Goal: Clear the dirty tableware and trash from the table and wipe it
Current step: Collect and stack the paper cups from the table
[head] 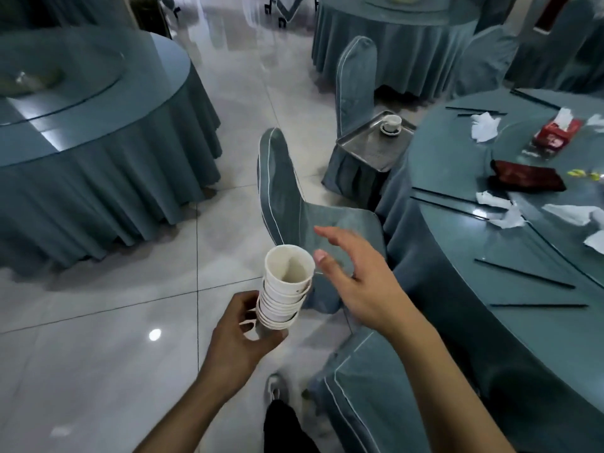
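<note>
Stacked paper cups (pixel 283 291) in hand — top cup empty.
Left hand (pixel 240 335) grips the stack's base; right hand (pixel 356 279) spread open, holding nothing; metal tray (pixel 369 148) holds one teacup (pixel 391 123).

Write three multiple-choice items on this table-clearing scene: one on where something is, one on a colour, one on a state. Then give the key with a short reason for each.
1. Where does the metal tray rest?
A. on a covered chair seat beside the dirty table
B. on the floor
C. on the glass turntable

2. What colour is the tissue box on the dirty table?
A. blue
B. red
C. yellow

3. What is the state of the right hand?
A. closed around chopsticks
B. gripping a napkin
C. open and holding nothing

Key:
1 A, the tray with a cup and saucer sits on the chair next to the table edge.
2 B, the box is red with white tissue sticking out.
3 C, its fingers are spread beside the stack of paper cups that the left hand holds.
</note>
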A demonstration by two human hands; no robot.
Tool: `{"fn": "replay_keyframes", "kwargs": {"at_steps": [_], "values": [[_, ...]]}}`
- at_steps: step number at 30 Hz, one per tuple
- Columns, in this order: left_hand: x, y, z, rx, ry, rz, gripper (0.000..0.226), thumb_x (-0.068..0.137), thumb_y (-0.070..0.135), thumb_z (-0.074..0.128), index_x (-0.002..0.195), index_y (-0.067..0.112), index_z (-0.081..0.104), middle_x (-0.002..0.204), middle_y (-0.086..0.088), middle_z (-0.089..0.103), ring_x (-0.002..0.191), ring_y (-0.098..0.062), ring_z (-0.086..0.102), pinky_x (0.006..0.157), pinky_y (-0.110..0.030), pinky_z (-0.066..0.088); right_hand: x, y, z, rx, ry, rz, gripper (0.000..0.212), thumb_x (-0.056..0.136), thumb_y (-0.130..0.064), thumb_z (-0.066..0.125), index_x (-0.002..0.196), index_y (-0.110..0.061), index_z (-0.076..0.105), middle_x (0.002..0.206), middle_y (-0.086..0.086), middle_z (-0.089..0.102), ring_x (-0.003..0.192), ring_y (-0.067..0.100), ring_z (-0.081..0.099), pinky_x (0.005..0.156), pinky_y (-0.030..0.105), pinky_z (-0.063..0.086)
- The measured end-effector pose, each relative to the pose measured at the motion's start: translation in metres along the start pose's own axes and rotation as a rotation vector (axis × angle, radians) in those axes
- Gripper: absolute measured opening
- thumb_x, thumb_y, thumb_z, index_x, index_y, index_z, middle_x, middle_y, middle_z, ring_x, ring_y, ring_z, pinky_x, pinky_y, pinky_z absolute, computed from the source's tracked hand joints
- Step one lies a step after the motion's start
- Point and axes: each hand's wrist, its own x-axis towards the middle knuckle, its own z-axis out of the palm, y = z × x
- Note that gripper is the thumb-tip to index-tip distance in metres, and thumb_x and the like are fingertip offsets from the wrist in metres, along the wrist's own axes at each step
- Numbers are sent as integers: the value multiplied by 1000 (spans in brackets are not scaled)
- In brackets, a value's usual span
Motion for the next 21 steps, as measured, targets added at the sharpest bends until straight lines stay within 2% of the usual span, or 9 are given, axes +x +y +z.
{"fn": "replay_keyframes", "kwargs": {"at_steps": [3,5,8,11,16,21], "values": [[61,2,-30,15,9,-37,58,72,18,91,119,32,59,113,17,70,103,-10,68,92,-35,56,68,15,26,-375,68,-27,50,98,-56,35,143,-35,44,140,-8,49,124,16,47,104,39,33],[101,10,-50,25,10,-48,58,72,18,91,119,32,59,113,16,70,103,-11,68,92,-36,57,110,18,40,-478,59,10,51,98,-53,36,145,-33,41,144,-6,46,128,22,46,108,40,30],[153,22,-76,47,18,-20,58,73,18,90,119,34,58,114,20,68,103,-8,67,90,-33,56,167,19,54,-542,32,43,50,100,-50,42,147,-34,37,148,-6,42,132,23,42,112,41,27],[203,26,-103,18,46,-12,57,74,15,90,118,32,58,114,20,69,103,-8,67,87,-30,55,221,15,72,-536,56,50,48,98,-49,43,143,-32,43,144,-3,47,128,25,47,109,45,32],[297,14,-132,-29,63,-53,57,71,7,90,115,27,61,111,14,71,99,-11,69,89,-39,59,309,18,99,-566,86,153,44,96,-43,51,137,-30,48,144,0,48,128,27,48,106,47,34],[415,9,-175,-2,-21,-58,62,70,17,93,119,31,59,116,14,70,104,-13,68,93,-43,58,405,21,125,-567,153,256,41,92,-41,60,131,-30,54,135,-1,54,120,28,54,100,46,39]]}}
